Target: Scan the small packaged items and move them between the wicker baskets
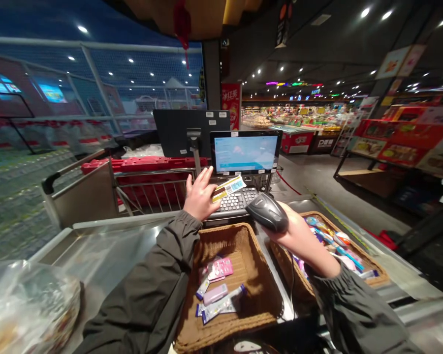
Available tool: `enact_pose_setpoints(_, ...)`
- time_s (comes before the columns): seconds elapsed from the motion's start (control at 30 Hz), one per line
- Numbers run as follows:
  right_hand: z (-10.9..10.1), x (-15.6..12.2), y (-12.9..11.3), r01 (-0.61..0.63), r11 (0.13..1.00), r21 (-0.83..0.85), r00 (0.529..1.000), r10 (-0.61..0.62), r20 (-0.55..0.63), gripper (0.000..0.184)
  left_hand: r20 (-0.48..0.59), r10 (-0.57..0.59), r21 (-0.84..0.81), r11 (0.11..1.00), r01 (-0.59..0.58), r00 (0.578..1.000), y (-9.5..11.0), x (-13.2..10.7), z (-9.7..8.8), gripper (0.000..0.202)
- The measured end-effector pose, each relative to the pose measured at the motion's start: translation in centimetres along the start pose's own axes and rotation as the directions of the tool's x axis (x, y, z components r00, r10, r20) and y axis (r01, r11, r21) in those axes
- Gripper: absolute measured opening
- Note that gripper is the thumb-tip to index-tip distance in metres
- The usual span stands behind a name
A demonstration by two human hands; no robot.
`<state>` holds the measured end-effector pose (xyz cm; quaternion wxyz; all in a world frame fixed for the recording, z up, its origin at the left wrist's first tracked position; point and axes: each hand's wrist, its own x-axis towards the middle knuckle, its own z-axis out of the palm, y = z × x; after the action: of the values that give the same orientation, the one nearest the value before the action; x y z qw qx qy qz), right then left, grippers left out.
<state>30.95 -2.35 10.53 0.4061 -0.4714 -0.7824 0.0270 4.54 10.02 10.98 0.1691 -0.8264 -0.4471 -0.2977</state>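
My left hand (200, 195) is raised over the left end of the keyboard, fingers pointing up. It holds a slim yellow, brown and white packet (231, 187) whose barcode faces me; part of the packet is hidden behind the hand. In my right hand (293, 235) is a black handheld barcode scanner (268, 212), its head pointing left toward the packet. Below and between my arms stands a brown wicker basket (260, 275). Inside it lie a pink blister-like pack (221, 268), a light purple item (214, 294) and slim white-and-purple sachets (223, 305).
A keyboard (232, 202) and a lit monitor (245, 152) stand ahead. On the right, another wicker basket (380, 275) holds several small colourful packages. A clear plastic bag (25, 300) lies on the metal counter (107, 260) at left. Beyond is a cart with red crates (151, 184).
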Motion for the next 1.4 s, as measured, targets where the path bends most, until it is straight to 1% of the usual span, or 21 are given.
enact_pose_setpoints(0.13, 1.0, 0.4, -0.6, -0.014, 1.000, 0.002, 1.000, 0.014, 0.007, 0.051, 0.005, 0.001, 0.001, 1.000, -0.001, 1.000, -0.6, -0.4, -0.5, 0.024)
enact_pose_setpoints(0.3, 1.8, 0.6, -1.4, 0.009, 1.000, 0.018, 1.000, -0.009, 0.027, 0.053, -0.001, 0.015, 0.018, 1.000, -0.015, 1.000, -1.3, -1.0, -0.7, 0.025)
enact_pose_setpoints(0.47, 1.9, 0.4, -2.1, 0.004, 1.000, 0.017, 0.999, -0.004, 0.042, 0.046, -0.008, 0.017, 0.000, 1.000, -0.017, 1.000, -1.8, -1.5, -0.7, 0.027)
enact_pose_setpoints(0.7, 1.6, -0.1, -2.7, -0.011, 1.000, 0.000, 0.998, 0.011, 0.063, 0.037, 0.009, -0.009, -0.016, 1.000, 0.009, 1.000, -1.9, -2.0, -0.9, 0.024)
enact_pose_setpoints(0.8, 1.6, -0.4, -2.7, -0.027, 1.000, 0.006, 0.997, 0.027, 0.079, 0.043, 0.009, -0.014, -0.021, 1.000, 0.014, 1.000, -2.0, -2.3, -0.8, 0.026)
enact_pose_setpoints(0.9, 1.7, -0.8, -2.4, -0.070, 0.998, 0.003, 0.995, 0.069, 0.073, 0.050, 0.023, -0.008, -0.035, 0.999, 0.009, 1.000, -2.1, -2.7, -0.5, 0.027)
enact_pose_setpoints(1.03, 1.6, -1.3, -2.1, -0.123, 0.992, 0.003, 0.990, 0.123, 0.069, 0.049, 0.025, 0.002, -0.093, 0.996, 0.000, 1.000, -2.2, -3.4, 0.2, 0.028)
enact_pose_setpoints(1.1, 1.5, -1.6, -2.1, -0.128, 0.992, 0.014, 0.989, 0.127, 0.071, 0.045, 0.020, 0.007, -0.131, 0.991, -0.004, 1.000, -2.3, -3.8, 0.8, 0.028)
enact_pose_setpoints(1.2, 1.5, -2.0, -2.0, -0.152, 0.988, 0.007, 0.985, 0.151, 0.088, 0.044, 0.044, 0.014, -0.168, 0.986, -0.006, 0.999, -2.3, -4.5, 1.8, 0.027)
enact_pose_setpoints(1.3, 1.5, -2.6, -1.6, -0.167, 0.986, -0.008, 0.981, 0.167, 0.095, 0.045, 0.107, 0.027, -0.179, 0.984, -0.007, 0.994, -2.1, -5.5, 2.8, 0.027)
enact_pose_setpoints(1.4, 1.2, -3.1, -1.1, -0.187, 0.982, -0.015, 0.978, 0.187, 0.092, 0.040, 0.219, 0.083, -0.193, 0.980, -0.040, 0.972, -1.3, -6.9, 4.1, 0.027)
